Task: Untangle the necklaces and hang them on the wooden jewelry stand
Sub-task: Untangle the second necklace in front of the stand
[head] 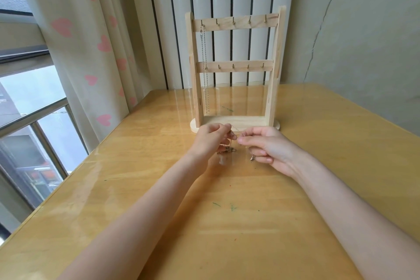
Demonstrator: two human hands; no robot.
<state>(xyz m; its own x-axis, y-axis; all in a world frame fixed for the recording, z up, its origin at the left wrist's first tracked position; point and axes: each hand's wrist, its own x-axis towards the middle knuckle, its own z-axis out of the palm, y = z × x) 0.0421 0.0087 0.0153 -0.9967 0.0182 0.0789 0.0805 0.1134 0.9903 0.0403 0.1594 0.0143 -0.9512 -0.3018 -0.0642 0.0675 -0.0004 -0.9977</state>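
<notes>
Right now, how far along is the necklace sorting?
One silver chain necklace already hangs from the leftmost top hook of the wooden jewelry stand. The left hand and right hand pinch a thin chain between them, with a tangled clump dangling below the left hand. The stand's other hooks look bare, so most of the hanging is left.

You get soft daylight from the large glass window (34, 102) on your left. It throws pale glare streaks across the glossy yellow wooden tabletop (136, 188) and leaves only faint shadows. Wide-angle distortion bends the edges, and the picture is slightly soft throughout.
</notes>
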